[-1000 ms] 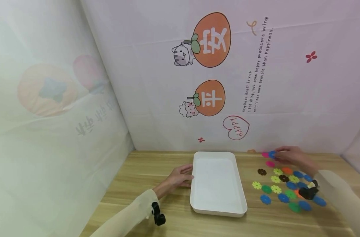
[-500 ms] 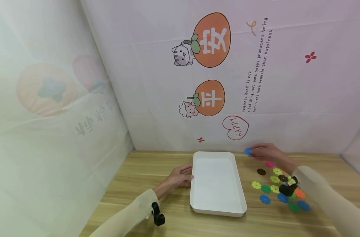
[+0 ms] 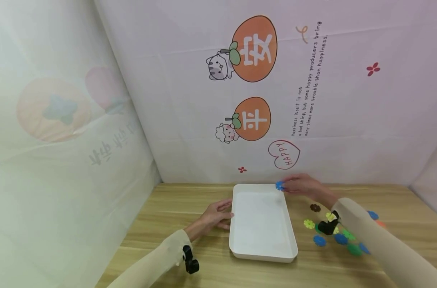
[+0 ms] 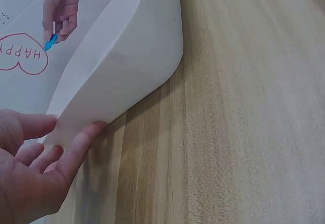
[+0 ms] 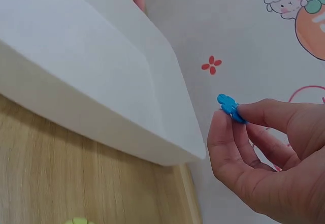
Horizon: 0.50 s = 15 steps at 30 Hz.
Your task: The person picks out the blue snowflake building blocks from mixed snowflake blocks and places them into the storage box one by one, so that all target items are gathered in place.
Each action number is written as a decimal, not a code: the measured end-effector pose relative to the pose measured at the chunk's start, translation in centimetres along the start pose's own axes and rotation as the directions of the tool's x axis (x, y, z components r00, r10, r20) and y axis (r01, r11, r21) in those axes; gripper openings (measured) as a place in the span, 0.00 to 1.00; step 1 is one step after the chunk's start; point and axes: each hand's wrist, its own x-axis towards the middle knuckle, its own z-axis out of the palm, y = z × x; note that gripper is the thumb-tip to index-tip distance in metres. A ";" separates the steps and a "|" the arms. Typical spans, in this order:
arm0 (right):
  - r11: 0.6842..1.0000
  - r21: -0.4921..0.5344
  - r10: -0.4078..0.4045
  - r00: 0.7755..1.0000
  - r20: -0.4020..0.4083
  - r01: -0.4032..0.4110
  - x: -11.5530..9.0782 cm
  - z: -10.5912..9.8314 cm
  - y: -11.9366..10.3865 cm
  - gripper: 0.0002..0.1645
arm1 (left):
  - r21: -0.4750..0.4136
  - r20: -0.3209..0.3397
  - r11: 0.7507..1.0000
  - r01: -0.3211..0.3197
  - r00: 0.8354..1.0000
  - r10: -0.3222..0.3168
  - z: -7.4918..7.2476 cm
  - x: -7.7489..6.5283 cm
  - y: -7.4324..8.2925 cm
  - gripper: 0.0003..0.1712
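Observation:
A white rectangular tray (image 3: 263, 224) stands on the wooden table, bare inside. My left hand (image 3: 215, 216) rests against its left side. In the left wrist view the thumb touches the rim and the other fingers lie along the outer wall. My right hand (image 3: 302, 186) pinches a blue flower-shaped plastic disc (image 3: 279, 185) between thumb and fingertips. The disc (image 5: 231, 107) is raised over the tray's far right corner, apart from the tray in the right wrist view.
Several flower-shaped discs lie right of the tray, such as a brown disc (image 3: 315, 208), a yellow disc (image 3: 309, 224) and a blue disc (image 3: 320, 241). My right sleeve (image 3: 380, 236) hides some of them. A printed cloth (image 3: 189, 152) rises behind the table.
My right hand has lifted the blue disc from the far end of the spread and carried it left to the tray's corner. The left hand and tray stay in place.

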 end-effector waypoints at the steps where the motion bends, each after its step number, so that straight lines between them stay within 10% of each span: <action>1: 1.000 0.007 0.006 1.000 0.005 -0.006 0.2 0.3 -0.1 0.29 | 0.000 0.003 1.000 0.000 1.000 0.000 0.0 0.0 0.0 0.40; 15: 0.989 0.097 0.115 0.993 -0.014 -0.113 3.0 4.4 -0.5 0.19 | 0.005 0.029 0.999 0.043 0.999 -0.043 -0.3 -0.1 0.5 0.41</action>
